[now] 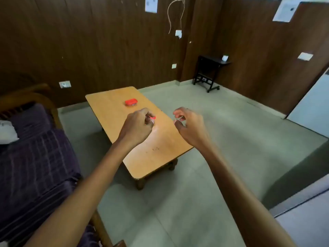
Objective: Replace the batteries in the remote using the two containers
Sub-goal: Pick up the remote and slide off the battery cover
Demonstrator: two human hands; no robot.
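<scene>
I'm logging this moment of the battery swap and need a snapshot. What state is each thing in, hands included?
Red container: closed, lying flat on the wooden table, apart from both hands.
Left hand: raised over the table, fingers pinched on a small red and white item, too blurred to name.
Right hand: raised, fingers curled; contents cannot be told.
Remote: not visible.

Motion blur smears the right hand (188, 124), its pinched sliver unidentifiable. The left hand (138, 126) hides most of a small red piece (153, 118). The red container (130, 102) lacks readable detail.
</scene>
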